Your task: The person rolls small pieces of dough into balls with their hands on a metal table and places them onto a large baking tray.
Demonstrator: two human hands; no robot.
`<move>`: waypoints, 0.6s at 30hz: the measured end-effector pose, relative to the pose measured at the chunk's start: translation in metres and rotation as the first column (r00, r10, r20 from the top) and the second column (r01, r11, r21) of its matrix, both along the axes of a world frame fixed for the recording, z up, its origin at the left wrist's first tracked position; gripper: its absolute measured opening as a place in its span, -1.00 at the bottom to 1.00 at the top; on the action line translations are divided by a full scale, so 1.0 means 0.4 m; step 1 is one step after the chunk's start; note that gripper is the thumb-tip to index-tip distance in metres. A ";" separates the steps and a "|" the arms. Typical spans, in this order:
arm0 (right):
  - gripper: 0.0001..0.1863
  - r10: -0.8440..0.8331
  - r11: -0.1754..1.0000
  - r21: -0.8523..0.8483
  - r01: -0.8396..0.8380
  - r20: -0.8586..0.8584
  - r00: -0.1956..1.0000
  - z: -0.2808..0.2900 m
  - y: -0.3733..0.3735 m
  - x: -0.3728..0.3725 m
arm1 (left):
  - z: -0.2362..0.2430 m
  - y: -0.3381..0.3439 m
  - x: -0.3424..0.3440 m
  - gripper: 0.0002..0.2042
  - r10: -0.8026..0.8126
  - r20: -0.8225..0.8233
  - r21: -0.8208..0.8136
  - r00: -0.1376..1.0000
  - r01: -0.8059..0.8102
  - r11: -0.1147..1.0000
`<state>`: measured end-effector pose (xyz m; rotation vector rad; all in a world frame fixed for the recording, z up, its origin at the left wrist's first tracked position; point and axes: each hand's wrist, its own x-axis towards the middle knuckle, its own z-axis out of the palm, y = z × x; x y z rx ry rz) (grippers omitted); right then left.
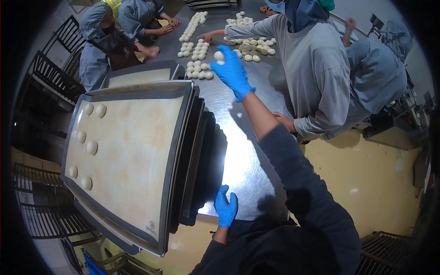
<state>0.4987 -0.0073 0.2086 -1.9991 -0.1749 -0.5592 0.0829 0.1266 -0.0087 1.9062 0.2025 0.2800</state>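
Blue-gloved, our right hand closes its fingers on a dough ball above the steel table, near rows of dough pieces. Our left hand rests open at the table's near edge, beside stacked baking trays overhanging it. Bare steel lies between; co-workers crowd the far side.

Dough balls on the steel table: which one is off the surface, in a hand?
The dough ball pinched in the right hand's blue-gloved fingertips, raised above the table; all the others lie on the steel in clusters.
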 end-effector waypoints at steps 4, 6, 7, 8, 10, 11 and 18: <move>0.52 -0.064 0.971 -0.232 -0.054 -0.472 0.879 -0.259 -0.020 0.080 | -0.008 0.000 0.003 -0.60 -0.014 -0.042 -0.001 0.999 0.014 1.000; 0.39 -0.089 0.931 -0.333 -0.148 -0.600 0.795 -0.397 -0.072 0.025 | -0.013 -0.004 0.007 -0.61 -0.026 -0.049 0.102 0.998 0.031 0.994; 0.28 -0.055 0.907 -0.335 -0.256 -0.696 0.716 -0.443 -0.073 -0.025 | -0.030 0.002 -0.001 -0.61 -0.014 -0.036 0.117 0.999 0.018 0.993; -0.05 -0.168 0.732 -0.601 -0.321 -0.616 0.770 -0.434 -0.009 -0.094 | -0.042 0.019 -0.014 -0.61 0.028 -0.032 0.145 0.999 -0.023 0.989; -0.29 -0.146 0.804 -0.590 -0.073 -0.315 0.938 -0.463 -0.027 -0.159 | -0.024 0.007 -0.010 -0.62 0.040 -0.046 0.149 0.998 -0.033 0.988; -0.33 -0.155 0.827 -0.562 -0.016 -0.256 0.954 -0.475 -0.035 -0.157 | -0.021 0.005 -0.009 -0.62 0.036 -0.039 0.160 0.999 -0.030 0.987; -0.49 -0.218 0.847 -0.521 0.103 -0.164 0.962 -0.518 -0.056 0.049 | 0.014 0.009 -0.004 -0.62 0.001 -0.118 0.351 0.993 0.041 0.936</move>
